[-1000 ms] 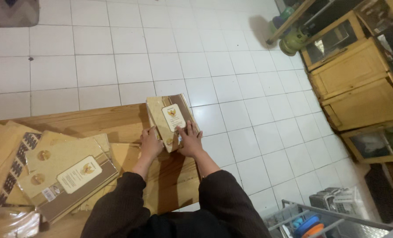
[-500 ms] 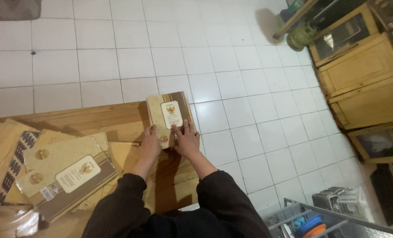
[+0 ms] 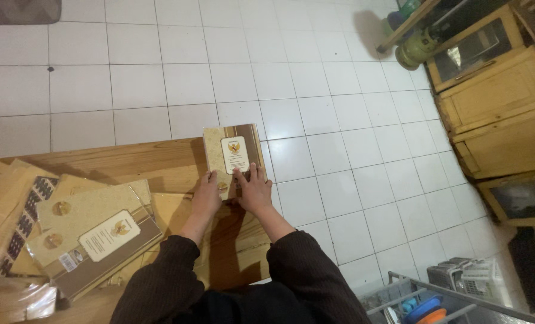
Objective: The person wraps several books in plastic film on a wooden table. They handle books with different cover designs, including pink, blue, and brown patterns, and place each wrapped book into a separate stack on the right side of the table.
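Now both hands, L (image 3: pixel 206 198) & R (image 3: pixel 255 191), on booklet (image 3: pixel 233 153).
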